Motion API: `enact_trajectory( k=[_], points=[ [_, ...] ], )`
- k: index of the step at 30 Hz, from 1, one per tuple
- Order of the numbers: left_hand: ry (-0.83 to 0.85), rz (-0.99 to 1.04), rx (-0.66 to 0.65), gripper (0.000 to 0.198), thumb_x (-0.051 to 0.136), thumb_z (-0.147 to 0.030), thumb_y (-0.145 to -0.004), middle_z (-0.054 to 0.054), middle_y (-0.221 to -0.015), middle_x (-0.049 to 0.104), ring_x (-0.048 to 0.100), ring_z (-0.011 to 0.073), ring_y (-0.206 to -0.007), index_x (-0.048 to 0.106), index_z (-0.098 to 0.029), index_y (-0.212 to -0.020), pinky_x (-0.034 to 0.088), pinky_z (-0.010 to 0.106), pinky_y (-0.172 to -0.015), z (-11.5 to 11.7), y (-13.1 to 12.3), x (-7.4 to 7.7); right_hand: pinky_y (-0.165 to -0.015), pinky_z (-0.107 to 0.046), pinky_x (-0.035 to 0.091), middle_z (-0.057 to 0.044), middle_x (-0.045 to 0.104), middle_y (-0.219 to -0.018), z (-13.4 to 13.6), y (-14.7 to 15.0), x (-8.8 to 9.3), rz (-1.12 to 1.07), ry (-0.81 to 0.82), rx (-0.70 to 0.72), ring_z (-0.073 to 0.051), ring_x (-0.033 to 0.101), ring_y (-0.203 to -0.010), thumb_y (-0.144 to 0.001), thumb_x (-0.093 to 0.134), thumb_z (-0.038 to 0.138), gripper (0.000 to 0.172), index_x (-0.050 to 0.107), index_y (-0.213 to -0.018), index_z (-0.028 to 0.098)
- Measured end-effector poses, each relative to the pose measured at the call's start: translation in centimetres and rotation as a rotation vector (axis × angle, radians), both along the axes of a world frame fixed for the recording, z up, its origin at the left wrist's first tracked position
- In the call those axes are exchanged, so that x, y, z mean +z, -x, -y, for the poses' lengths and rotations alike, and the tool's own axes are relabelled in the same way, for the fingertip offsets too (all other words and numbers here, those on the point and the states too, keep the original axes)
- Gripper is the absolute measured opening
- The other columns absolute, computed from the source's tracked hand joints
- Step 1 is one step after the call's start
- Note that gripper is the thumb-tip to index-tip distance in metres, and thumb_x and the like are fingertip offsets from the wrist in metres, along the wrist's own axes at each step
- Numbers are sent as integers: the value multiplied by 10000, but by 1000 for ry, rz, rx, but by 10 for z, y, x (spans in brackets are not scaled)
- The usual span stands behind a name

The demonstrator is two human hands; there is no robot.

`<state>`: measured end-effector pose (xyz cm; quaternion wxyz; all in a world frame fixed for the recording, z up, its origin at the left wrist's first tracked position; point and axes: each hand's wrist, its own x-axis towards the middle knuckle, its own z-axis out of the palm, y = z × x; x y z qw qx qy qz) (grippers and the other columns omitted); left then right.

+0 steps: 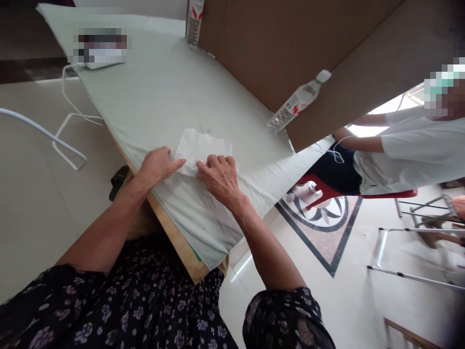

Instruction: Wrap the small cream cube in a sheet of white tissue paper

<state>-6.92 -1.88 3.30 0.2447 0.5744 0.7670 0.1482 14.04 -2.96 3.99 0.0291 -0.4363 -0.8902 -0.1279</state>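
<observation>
A thin, crumpled white sheet (203, 143), like tissue or thin plastic, lies flat on the cloth-covered table near its front edge. My left hand (157, 166) rests at the sheet's left side, thumb and fingers apart, one fingertip touching its edge. On the lower right part of the sheet, my right hand (220, 178) has its fingers curled down, with the thumb side pinching the near edge. Those fingertips partly cover the sheet.
Two clear plastic bottles, one tilted in view (296, 104) and one farther back (195, 22), stand by a large brown cardboard panel (276, 43). A white device (105, 58) with a cable is at far left. Another person (417, 145) sits at right.
</observation>
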Motion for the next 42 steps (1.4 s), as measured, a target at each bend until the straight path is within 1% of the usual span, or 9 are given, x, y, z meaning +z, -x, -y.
enact_trajectory(
  k=[6, 11, 17, 22, 26, 30, 33, 36, 42],
  points=[
    [-22, 540, 136, 264, 690, -254, -839, 9, -728, 691, 614, 139, -544, 725, -122, -1065, 444, 236, -498, 3, -12, -2, -819, -406, 269, -106, 682, -1140, -7, 1, 8, 14, 67, 34, -259, 505, -989, -1074, 463, 238, 249, 693, -1167, 261],
    [-79, 823, 144, 44, 669, -168, -791, -23, -624, 627, 558, 96, -510, 684, -153, -751, 446, 199, -469, 4, -26, 3, -848, -401, 296, -108, 697, -1207, -13, -1, 10, -15, 126, 46, -278, 546, -1060, -1042, 565, 311, 213, 706, -1195, 266],
    [-77, 928, 109, 55, 640, -118, -739, -29, -583, 610, 536, 91, -485, 678, -155, -753, 454, 205, -471, -3, -50, 9, -891, -409, 340, -154, 742, -1197, -18, 0, 7, -111, 171, -21, -312, 591, -1091, -971, 634, 310, 442, 595, -1379, 145],
    [-7, 861, -51, 219, 611, -150, -700, 3, -697, 701, 615, 131, -605, 746, -147, -872, 534, 255, -610, -1, -50, 17, -943, -421, 392, -158, 758, -1198, -16, -3, 10, -210, 251, -45, -321, 635, -1113, -887, 663, 230, 501, 592, -1371, 124],
    [-142, 541, -278, 209, 604, -234, -784, 7, -743, 702, 611, 156, -676, 771, -154, -882, 503, 285, -680, 1, -49, 14, -1050, -454, 432, -151, 738, -1319, 8, -27, 9, -499, 191, 18, -308, 644, -1232, -896, 670, 277, 482, 619, -1363, 169],
    [-299, 198, -358, 197, 621, -285, -870, 42, -808, 692, 606, 191, -770, 779, -169, -880, 501, 329, -781, 3, -55, 2, -922, -432, 542, -102, 780, -1106, 40, -62, -7, -955, 43, -332, -239, 713, -992, -949, 581, 365, 243, 695, -1103, 215],
    [-404, 82, -409, 220, 587, -277, -925, 91, -972, 690, 625, 218, -880, 787, -186, -941, 516, 346, -834, 5, -57, -7, -662, -348, 571, -104, 771, -1045, 48, -79, -21, -1159, 338, -617, -203, 709, -777, -888, 639, 540, 463, 669, -1182, 183],
    [-514, 33, -460, 232, 572, -275, -954, 126, -1109, 659, 621, 240, -978, 786, -189, -981, 533, 359, -874, 6, -55, -13, -482, -282, 504, -155, 745, -1165, 38, -78, -30, -1227, 585, -716, -194, 723, -696, -825, 688, 667, 808, 557, -1422, 140],
    [-578, -26, -533, 227, 543, -239, -976, 115, -1098, 629, 603, 234, -990, 765, -196, -976, 539, 355, -897, 6, -56, -16, -635, -329, 560, -101, 736, -969, -4, -56, -45, -1124, 460, -683, -225, 712, -752, -822, 734, 657, 904, 475, -1510, 129]
  ],
)
